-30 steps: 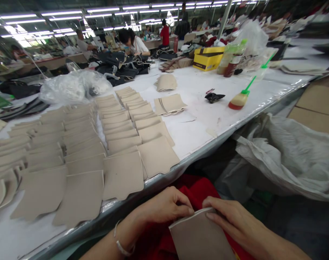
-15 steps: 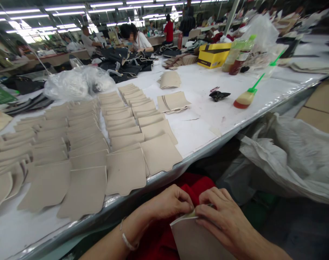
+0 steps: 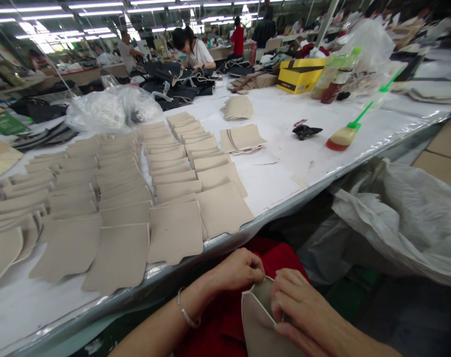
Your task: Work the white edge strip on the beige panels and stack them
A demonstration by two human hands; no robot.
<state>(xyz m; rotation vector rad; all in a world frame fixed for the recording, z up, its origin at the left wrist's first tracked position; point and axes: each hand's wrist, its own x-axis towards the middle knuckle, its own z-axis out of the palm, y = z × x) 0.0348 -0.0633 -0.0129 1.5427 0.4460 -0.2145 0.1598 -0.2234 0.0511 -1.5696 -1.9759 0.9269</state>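
Observation:
Over my lap I hold a beige leather-like panel (image 3: 258, 322) with pale edges, opened like a pocket between two layers. My left hand (image 3: 240, 270) pinches its far top edge between thumb and curled fingers. On the other side my right hand (image 3: 300, 307) grips the panel, with some fingertips inside the opening and the thumb side along the near layer. The fingertips inside are partly hidden. Rows of similar beige panels (image 3: 175, 230) overlap on the white table (image 3: 273, 173) in front of me.
Farther back on the table are two small beige stacks (image 3: 244, 138), a black crumpled scrap (image 3: 306, 131), a green-nozzled glue bottle (image 3: 342, 136), a yellow box (image 3: 300, 77) and clear plastic bags (image 3: 112, 109). A white sack (image 3: 400, 213) stands at right below the table edge. Co-workers sit beyond.
The panel's layers have spread apart into a wider opening. My right hand has shifted slightly down, its fingers now within the gap. The view has turned slightly left.

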